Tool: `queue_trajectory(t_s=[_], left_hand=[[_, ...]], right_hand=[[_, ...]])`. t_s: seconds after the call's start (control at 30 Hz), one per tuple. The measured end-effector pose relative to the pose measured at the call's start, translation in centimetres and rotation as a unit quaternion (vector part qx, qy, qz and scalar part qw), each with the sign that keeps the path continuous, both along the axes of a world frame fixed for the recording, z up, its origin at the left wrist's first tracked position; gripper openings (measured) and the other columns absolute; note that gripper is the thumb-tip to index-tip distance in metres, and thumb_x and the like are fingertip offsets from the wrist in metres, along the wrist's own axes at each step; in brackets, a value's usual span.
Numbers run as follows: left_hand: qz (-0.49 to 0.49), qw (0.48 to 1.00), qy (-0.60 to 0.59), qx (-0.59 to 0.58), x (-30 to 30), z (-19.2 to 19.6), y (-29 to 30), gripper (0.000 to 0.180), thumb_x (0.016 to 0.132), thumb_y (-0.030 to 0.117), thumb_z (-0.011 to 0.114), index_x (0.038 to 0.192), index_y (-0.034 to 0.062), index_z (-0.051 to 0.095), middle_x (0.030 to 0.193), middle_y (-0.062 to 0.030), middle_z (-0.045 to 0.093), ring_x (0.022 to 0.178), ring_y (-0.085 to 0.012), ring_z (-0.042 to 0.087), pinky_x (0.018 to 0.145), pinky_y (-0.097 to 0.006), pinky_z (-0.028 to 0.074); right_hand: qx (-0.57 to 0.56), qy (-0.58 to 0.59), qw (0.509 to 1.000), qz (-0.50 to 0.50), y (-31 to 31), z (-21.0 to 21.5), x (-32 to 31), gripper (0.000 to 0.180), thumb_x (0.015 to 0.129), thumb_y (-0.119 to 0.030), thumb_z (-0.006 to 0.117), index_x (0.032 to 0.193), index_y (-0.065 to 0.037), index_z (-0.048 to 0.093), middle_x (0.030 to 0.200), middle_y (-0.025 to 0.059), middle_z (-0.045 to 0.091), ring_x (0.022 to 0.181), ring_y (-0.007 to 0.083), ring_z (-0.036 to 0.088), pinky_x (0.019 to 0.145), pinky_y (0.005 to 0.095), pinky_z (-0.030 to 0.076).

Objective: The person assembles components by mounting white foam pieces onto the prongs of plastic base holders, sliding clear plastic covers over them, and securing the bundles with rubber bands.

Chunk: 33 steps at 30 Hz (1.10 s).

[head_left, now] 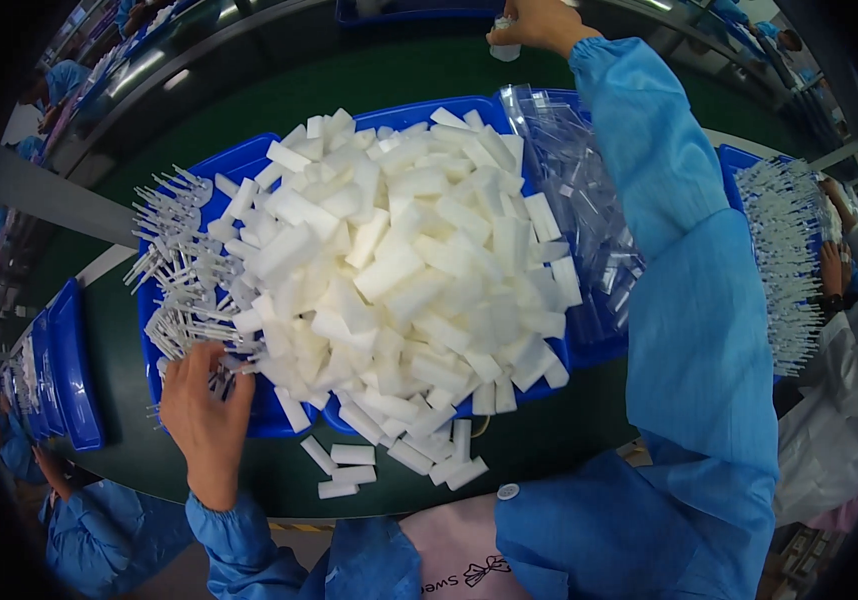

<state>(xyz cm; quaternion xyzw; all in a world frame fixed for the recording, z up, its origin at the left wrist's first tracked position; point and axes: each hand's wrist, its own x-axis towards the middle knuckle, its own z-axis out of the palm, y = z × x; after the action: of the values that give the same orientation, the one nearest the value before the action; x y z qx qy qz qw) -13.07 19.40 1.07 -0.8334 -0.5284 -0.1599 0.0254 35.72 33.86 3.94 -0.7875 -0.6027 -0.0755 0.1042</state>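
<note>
My left hand (207, 425) reaches into the left part of the blue trays, at a pile of thin white plastic sticks (189, 260). Its thumb and fingers are curled together among the sticks, and what lies between the tips is too small to make out. Stretched far forward, my right hand (547, 24) grips a small translucent plastic piece (505, 44) above the green surface. Between my arms rises a big heap of white foam blocks (399, 260), overflowing its tray. Clear plastic pieces (584, 200) fill the tray partly hidden under my right sleeve.
Several loose foam blocks (353, 455) lie on the green table (279, 480) near my body. Empty-looking blue trays (71, 360) stand at the left. More white sticks (779, 265) fill a tray at the right, beside a person in pale clothing (844, 380). Another person's blue sleeve (114, 535) shows lower left.
</note>
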Motion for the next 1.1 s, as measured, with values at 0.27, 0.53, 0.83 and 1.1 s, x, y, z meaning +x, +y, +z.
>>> queue_trajectory(t_s=[0.27,0.53,0.83,1.1], left_hand=[[0.015,0.997,-0.031,-0.069,0.1,1.7,-3.5,0.049,0.071,-0.001,0.053,0.121,0.0005,0.054,0.089,-0.0158,0.062,0.081,-0.0278,0.054,0.074,-0.036,0.044],[0.004,0.999,-0.041,-0.031,-2.0,1.0,-6.9,0.047,0.071,-0.007,0.055,0.118,0.0012,0.056,0.103,-0.0165,0.055,0.087,-0.0298,0.057,0.075,-0.037,0.047],[0.054,0.991,-0.126,-0.007,-2.5,-0.5,-8.6,0.03,0.07,-0.008,0.06,0.099,0.0004,0.055,0.089,-0.0131,0.052,0.078,-0.0277,0.056,0.068,-0.035,0.045],[0.087,0.98,-0.181,0.009,-2.4,-1.1,-9.1,0.019,0.073,0.001,0.07,0.089,0.002,0.06,0.082,-0.0087,0.055,0.071,-0.022,0.056,0.064,-0.032,0.046]], right_hand=[[-0.087,-0.044,0.992,-0.083,2.6,-3.8,0.9,0.06,0.073,-0.056,0.069,0.112,-0.011,0.066,0.11,0.0139,0.065,0.097,0.0318,0.065,0.082,0.0445,0.049],[-0.143,0.124,0.971,0.144,0.4,0.0,-4.3,0.027,0.074,-0.032,0.066,0.083,-0.007,0.072,0.089,0.0116,0.069,0.081,0.0253,0.066,0.072,0.036,0.053],[-0.285,0.034,0.957,0.044,-2.9,-1.0,-10.5,0.035,0.068,-0.033,0.072,0.093,-0.007,0.071,0.098,0.0115,0.068,0.089,0.0282,0.065,0.076,0.0384,0.051],[-0.192,0.151,0.968,0.062,-3.2,-1.2,-9.3,0.05,0.067,-0.031,0.078,0.105,0.0,0.066,0.104,0.0147,0.065,0.094,0.0305,0.063,0.078,0.037,0.05]])
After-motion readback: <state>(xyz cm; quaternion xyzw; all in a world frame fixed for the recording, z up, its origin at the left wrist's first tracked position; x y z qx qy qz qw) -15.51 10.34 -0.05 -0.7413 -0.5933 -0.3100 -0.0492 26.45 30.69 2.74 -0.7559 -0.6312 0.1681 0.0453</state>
